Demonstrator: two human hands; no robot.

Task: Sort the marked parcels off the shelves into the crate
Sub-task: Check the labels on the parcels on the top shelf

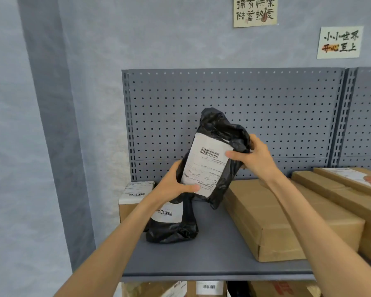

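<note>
Left hand [171, 186] and right hand [254, 158] grip a black bagged parcel [220, 127] over the grey shelf [212, 245], pegboard [266, 112] and blue-grey wall [137, 39] behind

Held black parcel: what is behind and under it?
Behind the held black parcel is the perforated back panel. Under it lie the grey shelf and a second black parcel, partly covered by the left hand. The panel directly behind is hidden.

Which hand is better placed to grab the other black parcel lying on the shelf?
Left, probably: the left hand is just above the lying black parcel; the right hand grips the held parcel higher, farther right.
</note>
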